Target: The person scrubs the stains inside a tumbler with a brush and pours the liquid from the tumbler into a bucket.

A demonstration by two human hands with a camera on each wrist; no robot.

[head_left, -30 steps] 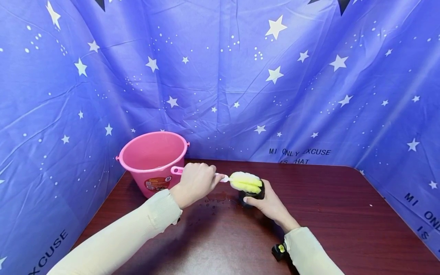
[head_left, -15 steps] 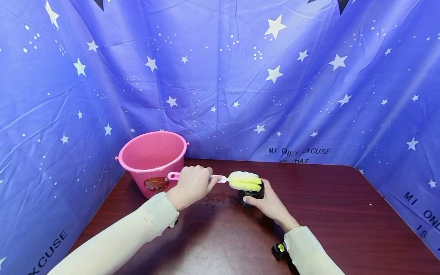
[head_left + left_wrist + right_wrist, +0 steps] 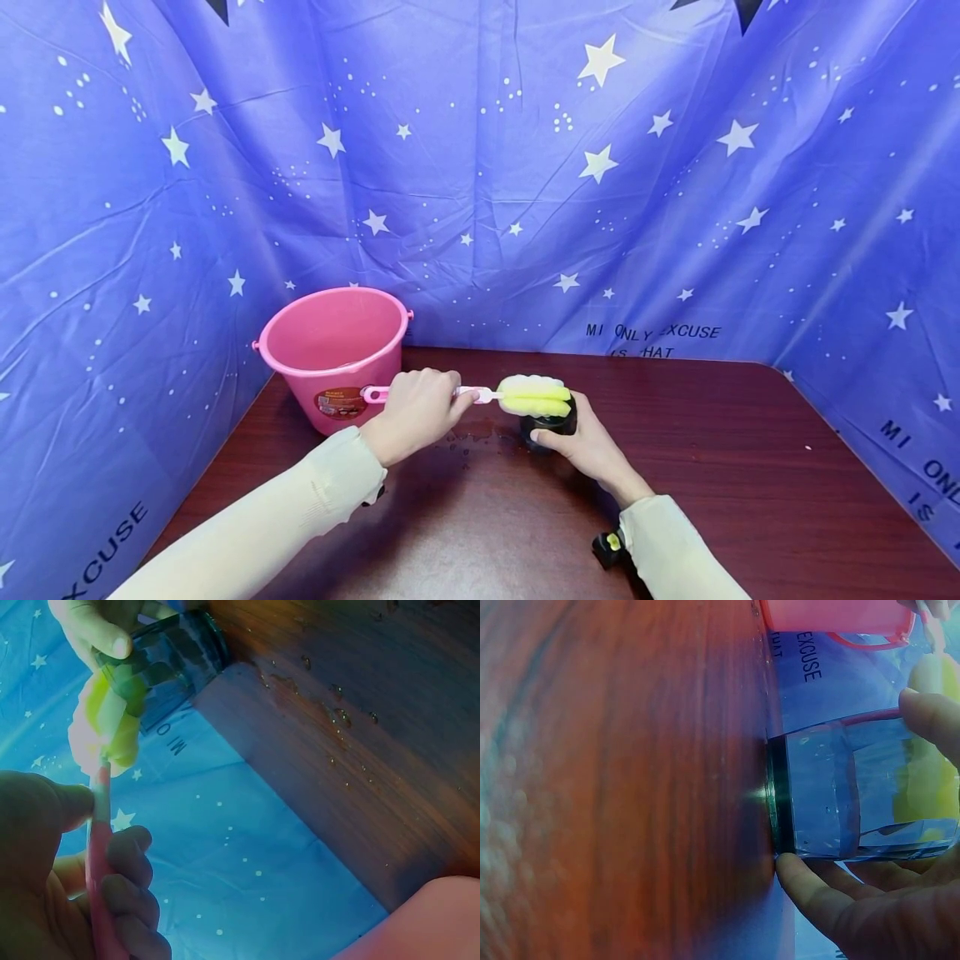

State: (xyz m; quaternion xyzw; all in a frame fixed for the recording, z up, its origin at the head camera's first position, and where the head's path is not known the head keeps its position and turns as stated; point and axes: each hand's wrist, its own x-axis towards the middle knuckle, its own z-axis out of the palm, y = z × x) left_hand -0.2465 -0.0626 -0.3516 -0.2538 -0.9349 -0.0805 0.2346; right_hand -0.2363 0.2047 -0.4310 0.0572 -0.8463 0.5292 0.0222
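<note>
Brush (image 3: 534, 397) more level, handle (image 3: 380, 395) lower

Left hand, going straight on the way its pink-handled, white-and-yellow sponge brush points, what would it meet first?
Likely the dark transparent cylindrical cup, the brush leading; exact depth is unclear.

- Brush (image 3: 534, 396): puffy white-and-yellow sponge head, white neck, pink handle with a looped end; held roughly level in the left hand (image 3: 420, 410), the head at the glass's mouth; whether its tip dips inside is hard to tell.
- Glass (image 3: 821, 791): see-through, dark-tinted, thick-based; upright on the worktop (image 3: 712, 467), the right hand (image 3: 585, 443) gripping its side.
</note>
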